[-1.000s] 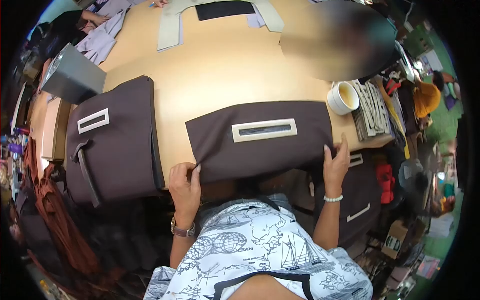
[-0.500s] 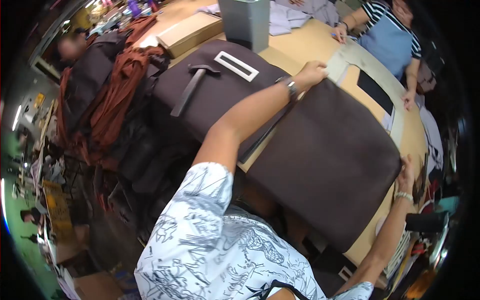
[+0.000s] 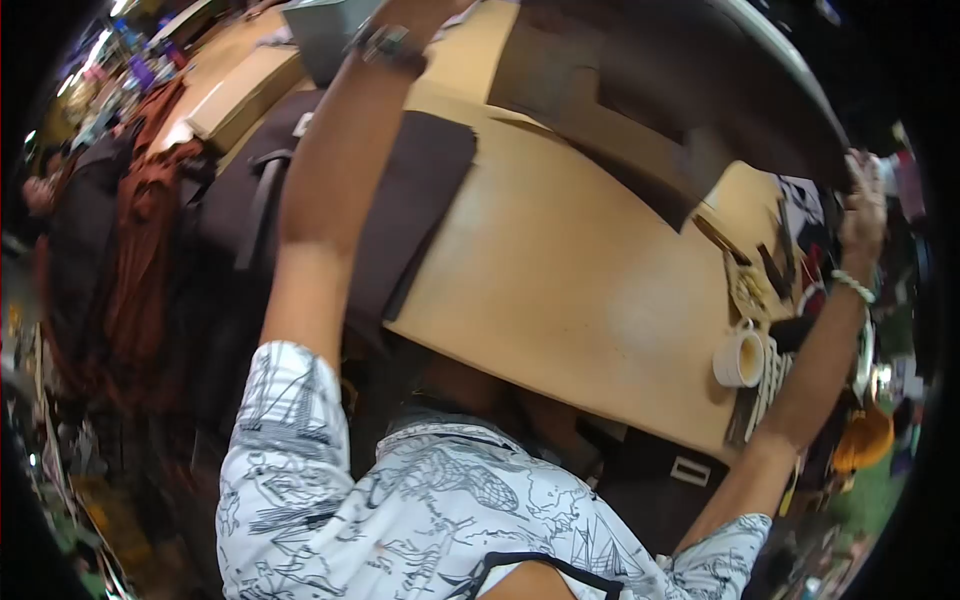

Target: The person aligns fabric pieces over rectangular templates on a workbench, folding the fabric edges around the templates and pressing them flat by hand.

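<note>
Head view: had both arms stretched forward and well apart. Saw left hand (image 3: pixel 430 12) at the top border, partly cut off; couldn't tell whether gripping or loose. Saw right hand (image 3: pixel 865 200) at the right edge of dark brown panel (image 3: pixel 730 90), fingers upward; couldn't confirm a grip there either, too blurred. Found the panel at upper right, over the far part of the surface (image 3: pixel 560 270), with a corner pointing down toward the middle; couldn't tell touching or clear.

Noted white cup (image 3: pixel 730 362) with light brown liquid near right forearm (image 3: pixel 815 370), beside pale strips (image 3: pixel 770 375). Noted folded brown stack (image 3: pixel 430 150) and hammer-like tool (image 3: pixel 262 205) by left forearm (image 3: pixel 345 150).

Judged a spill the main risk: could have tipped the cup with a low forearm or swinging panel corner. Also risked creasing the panel through uneven release.
</note>
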Available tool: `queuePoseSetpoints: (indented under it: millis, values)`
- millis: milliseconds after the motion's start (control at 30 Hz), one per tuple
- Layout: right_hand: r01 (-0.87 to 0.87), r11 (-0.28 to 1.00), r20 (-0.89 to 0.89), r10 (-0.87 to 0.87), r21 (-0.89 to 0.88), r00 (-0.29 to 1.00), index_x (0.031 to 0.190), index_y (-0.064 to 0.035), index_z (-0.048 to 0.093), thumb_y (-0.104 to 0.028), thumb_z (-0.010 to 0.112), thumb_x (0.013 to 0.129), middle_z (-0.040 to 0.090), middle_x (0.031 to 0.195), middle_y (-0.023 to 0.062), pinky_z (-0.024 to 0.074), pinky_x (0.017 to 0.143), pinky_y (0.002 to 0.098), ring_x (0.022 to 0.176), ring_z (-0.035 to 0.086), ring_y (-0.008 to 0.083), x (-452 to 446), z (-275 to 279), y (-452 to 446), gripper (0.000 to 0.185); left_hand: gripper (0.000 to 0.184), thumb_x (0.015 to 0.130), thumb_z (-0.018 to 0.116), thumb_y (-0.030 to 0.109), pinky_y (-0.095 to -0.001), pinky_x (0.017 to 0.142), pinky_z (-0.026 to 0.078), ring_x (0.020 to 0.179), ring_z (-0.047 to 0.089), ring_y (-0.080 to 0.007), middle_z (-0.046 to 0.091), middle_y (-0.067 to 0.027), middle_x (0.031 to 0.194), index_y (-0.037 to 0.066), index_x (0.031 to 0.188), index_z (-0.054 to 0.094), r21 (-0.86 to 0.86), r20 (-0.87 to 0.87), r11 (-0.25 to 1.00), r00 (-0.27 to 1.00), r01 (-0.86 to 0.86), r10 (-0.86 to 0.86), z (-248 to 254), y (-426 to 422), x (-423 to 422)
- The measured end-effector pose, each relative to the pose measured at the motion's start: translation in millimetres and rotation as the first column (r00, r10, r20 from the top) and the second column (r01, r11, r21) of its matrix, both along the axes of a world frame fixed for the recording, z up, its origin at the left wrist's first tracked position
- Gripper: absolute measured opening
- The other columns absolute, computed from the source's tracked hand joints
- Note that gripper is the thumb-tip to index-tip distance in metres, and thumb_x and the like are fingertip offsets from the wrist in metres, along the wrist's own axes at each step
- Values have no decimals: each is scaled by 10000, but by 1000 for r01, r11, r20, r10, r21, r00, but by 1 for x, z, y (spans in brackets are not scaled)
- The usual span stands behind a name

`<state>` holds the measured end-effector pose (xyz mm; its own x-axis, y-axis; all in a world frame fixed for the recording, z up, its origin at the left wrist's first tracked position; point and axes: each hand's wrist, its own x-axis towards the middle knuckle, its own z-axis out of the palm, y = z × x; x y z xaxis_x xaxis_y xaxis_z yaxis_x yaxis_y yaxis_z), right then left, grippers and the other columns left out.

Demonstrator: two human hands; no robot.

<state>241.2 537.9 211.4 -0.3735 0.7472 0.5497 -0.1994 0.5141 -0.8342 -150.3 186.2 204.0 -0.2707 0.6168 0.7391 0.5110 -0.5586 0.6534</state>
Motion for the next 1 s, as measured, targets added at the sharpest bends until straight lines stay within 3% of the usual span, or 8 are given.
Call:
queuePoseSetpoints:
  millis: [33, 100, 167, 367, 433, 600, 800, 1000]
  values:
    - [-74, 997, 15, 74, 29, 997, 1351, -29, 333, 45, 467, 869, 555, 1221, 91, 399, 638, 121, 1042, 571, 101, 12, -23, -4, 505, 363, 806, 549, 85, -306, 980, 375, 1122, 507, -218, 576, -121, 1195, -5, 1153, 601, -88, -97, 987, 987, -138, 130, -18, -9, 2]
    - [77, 997, 136, -76, 1, 988, 1349, -17, 325, 54, 554, 833, 549, 1180, 107, 461, 788, 174, 1038, 564, 149, 8, -55, -75, 568, 476, 840, 550, 122, -330, 1058, 295, 1238, 435, -217, 496, -120, 1322, -19, 1288, 477, -285, 35, 958, 999, 25, -15, -65, -29, 3]
    - [-85, 996, 89, 84, 9, 993, 1356, 31, 300, 25, 610, 801, 514, 1205, 121, 416, 931, 281, 1075, 521, 189, 20, -105, -96, 635, 447, 771, 523, 111, -246, 816, 437, 1042, 547, -135, 551, -60, 1268, 6, 1203, 569, -392, 92, 917, 989, -70, 115, -101, -54, 36]
    - [135, 955, 400, -18, -265, 916, 1395, 21, 271, 48, 588, 742, 412, 1262, 126, 399, 933, 283, 1139, 429, 198, 77, -214, -204, 727, 544, 704, 487, -14, -226, 852, 412, 1074, 509, -110, 550, -103, 1265, -13, 1246, 530, -695, 181, 719, 975, 32, 131, -198, -132, 102]
    - [164, 974, 520, -60, -156, 852, 1417, 5, 234, 72, 564, 723, 422, 1252, 137, 416, 914, 284, 1136, 432, 204, 105, -239, -240, 772, 522, 718, 446, -84, -265, 973, 368, 1121, 516, -172, 544, -134, 1254, -53, 1234, 518, -794, 305, 593, 933, 137, 193, -204, -162, 133]
    - [283, 883, 610, 5, -375, 792, 1446, -22, 179, 71, 560, 714, 471, 1185, 166, 451, 858, 285, 1105, 471, 221, 143, -232, -294, 830, 478, 792, 502, -32, -285, 989, 363, 1177, 493, -201, 543, -159, 1251, -61, 1268, 476, -762, 521, 541, 833, 356, 185, -213, -207, 172]
    - [329, 944, 624, -267, 18, 734, 1415, -15, 243, -42, 654, 735, 531, 1162, 174, 421, 903, 340, 1084, 512, 253, 84, -246, -238, 794, 343, 815, 580, 47, -335, 821, 472, 958, 625, -291, 624, -198, 1077, -16, 1152, 576, -742, -96, 641, 978, -194, 184, -229, -130, 140]
    - [326, 904, 502, -425, 276, 753, 1379, 38, 281, 54, 616, 714, 509, 1201, 224, 401, 937, 378, 1116, 497, 348, 1, -247, -157, 745, 333, 808, 589, 56, -360, 761, 493, 823, 648, -355, 608, -239, 1074, -25, 1130, 584, -550, -262, 686, 878, -477, 400, -220, -54, 95]
